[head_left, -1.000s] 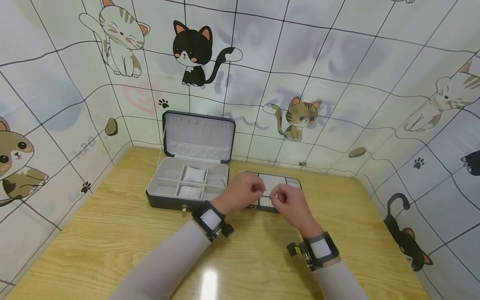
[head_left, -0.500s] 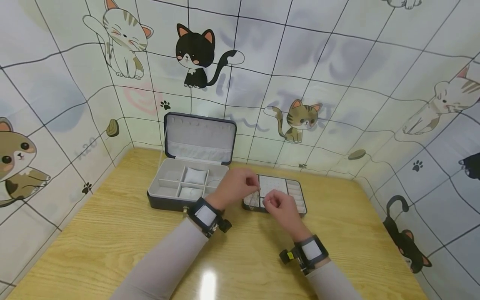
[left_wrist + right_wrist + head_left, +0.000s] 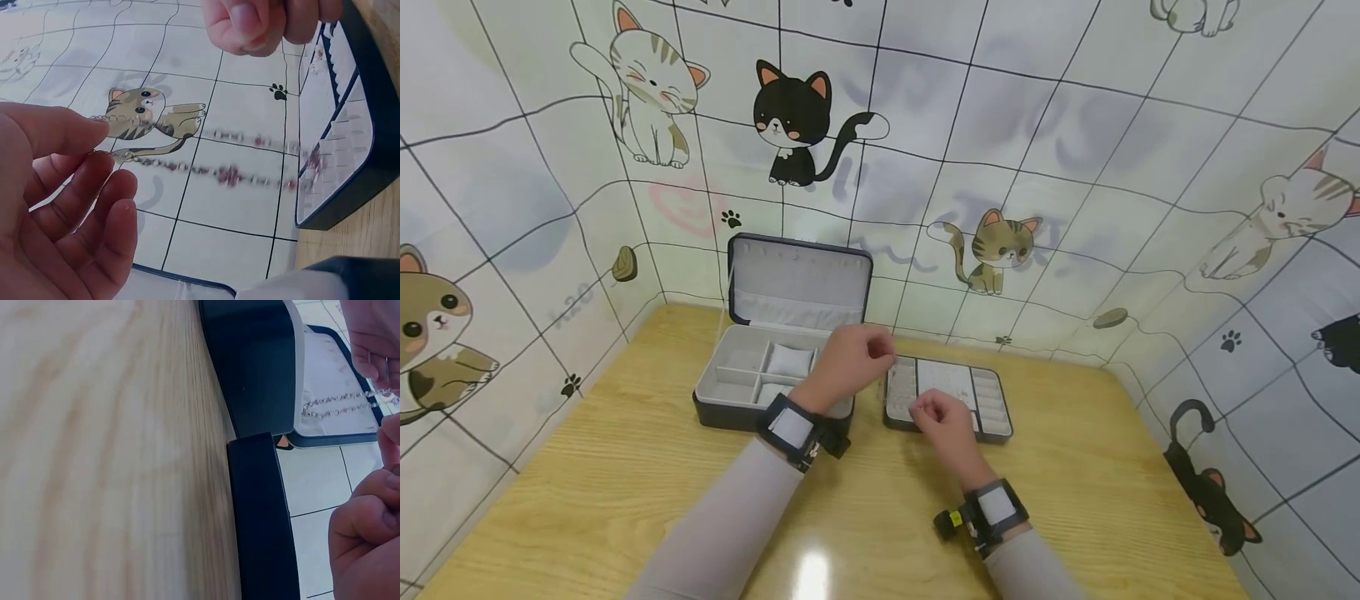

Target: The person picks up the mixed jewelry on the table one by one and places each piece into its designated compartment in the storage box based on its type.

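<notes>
At far left, a pale wall covering (image 3: pixel 512 233) printed with a wavy black grid and cartoon cats, one brown-and-white cat (image 3: pixel 433 312) cut off by the edge. Below, spread wide, a yellowish wood-grain tabletop (image 3: pixel 587 492), with a white glare (image 3: pixel 812 575) near the bottom. On it, towards the back, an open dark jewelry box (image 3: pixel 726 417), lid (image 3: pixel 801 283) raised, pale inside and split into compartments; a white cushion (image 3: pixel 790 361) in plain sight, a second one (image 3: pixel 770 393) partly behind the left wrist strap (image 3: pixel 792 427), right-hand compartments largely hidden. Over that side, the left hand (image 3: pixel 850 362), fingers and thumb pinching a necklace (image 3: pixel 229 175) of silver-coloured links with red flowers, hung down in two strands; barely visible from the head, blurred from the left wrist, lower end overlapping a tray (image 3: pixel 943 377) in view, impossible to tell whether touching or apart. Farther right, flat on the tabletop, that same dark-rimmed tray, in three sections, with specks on the middle panel too small to make out. Over its near edge, the right hand (image 3: pixel 951 429), fingers curled in, tips together, cropped in both wrist views. At far right, a printed black cat (image 3: pixel 1206 504) upside down and another dark one (image 3: pixel 1337 340) sliced by the edge.
</notes>
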Demonstrator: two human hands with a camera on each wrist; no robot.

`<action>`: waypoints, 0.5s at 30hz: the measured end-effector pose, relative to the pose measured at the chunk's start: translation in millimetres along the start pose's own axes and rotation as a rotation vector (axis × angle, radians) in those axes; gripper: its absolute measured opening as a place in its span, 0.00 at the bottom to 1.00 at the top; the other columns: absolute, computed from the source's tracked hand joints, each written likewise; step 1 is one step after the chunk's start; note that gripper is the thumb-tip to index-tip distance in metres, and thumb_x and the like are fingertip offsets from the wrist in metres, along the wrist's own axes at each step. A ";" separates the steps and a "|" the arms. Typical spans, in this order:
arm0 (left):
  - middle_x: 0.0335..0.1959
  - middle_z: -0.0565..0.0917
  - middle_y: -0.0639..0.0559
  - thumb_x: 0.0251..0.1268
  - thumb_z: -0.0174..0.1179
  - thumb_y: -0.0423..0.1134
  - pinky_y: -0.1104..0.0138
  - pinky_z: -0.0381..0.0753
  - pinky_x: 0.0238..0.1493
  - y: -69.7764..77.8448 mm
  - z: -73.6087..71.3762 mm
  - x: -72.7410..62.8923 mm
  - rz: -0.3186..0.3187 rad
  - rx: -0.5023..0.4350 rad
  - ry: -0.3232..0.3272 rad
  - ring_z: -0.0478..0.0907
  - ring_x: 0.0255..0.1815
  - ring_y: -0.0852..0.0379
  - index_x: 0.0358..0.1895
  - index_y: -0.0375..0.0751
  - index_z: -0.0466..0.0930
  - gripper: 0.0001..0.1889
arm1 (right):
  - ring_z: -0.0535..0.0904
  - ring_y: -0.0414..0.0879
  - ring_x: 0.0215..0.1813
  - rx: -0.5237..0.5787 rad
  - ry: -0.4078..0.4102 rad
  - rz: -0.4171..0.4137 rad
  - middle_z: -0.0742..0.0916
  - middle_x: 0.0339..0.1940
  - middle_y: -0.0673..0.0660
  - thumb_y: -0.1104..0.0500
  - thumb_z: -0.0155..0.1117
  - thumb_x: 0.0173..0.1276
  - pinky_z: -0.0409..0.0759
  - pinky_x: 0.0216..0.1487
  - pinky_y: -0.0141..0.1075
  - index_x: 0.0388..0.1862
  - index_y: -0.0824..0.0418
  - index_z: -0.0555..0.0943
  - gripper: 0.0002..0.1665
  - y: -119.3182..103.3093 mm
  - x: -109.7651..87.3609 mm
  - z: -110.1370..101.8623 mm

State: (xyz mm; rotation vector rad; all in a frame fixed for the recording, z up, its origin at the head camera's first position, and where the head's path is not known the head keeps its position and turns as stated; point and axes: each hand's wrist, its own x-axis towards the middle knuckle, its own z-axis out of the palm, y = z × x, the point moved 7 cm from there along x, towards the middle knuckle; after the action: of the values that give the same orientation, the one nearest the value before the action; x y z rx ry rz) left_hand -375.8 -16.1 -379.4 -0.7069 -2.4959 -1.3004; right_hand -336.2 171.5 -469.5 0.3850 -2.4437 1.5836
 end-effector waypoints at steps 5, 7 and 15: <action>0.30 0.85 0.56 0.67 0.68 0.36 0.66 0.80 0.37 -7.5 -7.5 1.4 -0.013 -0.072 0.018 0.80 0.32 0.59 0.37 0.47 0.86 0.01 | 0.67 0.37 0.24 -0.039 0.026 -0.046 0.72 0.18 0.47 0.67 0.70 0.70 0.69 0.33 0.30 0.32 0.58 0.84 0.07 -4.5 7.2 10.3; 0.30 0.85 0.55 0.68 0.68 0.37 0.65 0.80 0.37 -9.3 -10.9 2.3 -0.011 -0.084 0.035 0.79 0.32 0.58 0.39 0.45 0.86 0.01 | 0.66 0.38 0.24 -0.068 0.023 -0.067 0.71 0.18 0.47 0.66 0.70 0.70 0.69 0.33 0.30 0.32 0.56 0.85 0.07 -5.8 10.6 15.8; 0.30 0.85 0.55 0.72 0.66 0.38 0.65 0.78 0.38 -16.4 -17.3 4.6 -0.013 -0.079 0.078 0.79 0.33 0.58 0.40 0.46 0.85 0.02 | 0.64 0.40 0.22 -0.117 0.045 -0.084 0.69 0.17 0.48 0.64 0.69 0.71 0.68 0.31 0.32 0.33 0.56 0.85 0.06 -7.7 21.4 33.4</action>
State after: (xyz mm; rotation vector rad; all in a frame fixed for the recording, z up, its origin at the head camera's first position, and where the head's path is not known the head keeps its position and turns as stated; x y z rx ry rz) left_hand -388.5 -36.8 -379.1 -0.6441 -2.4033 -1.4099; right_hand -355.0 135.7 -469.8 0.4214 -2.4379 1.3926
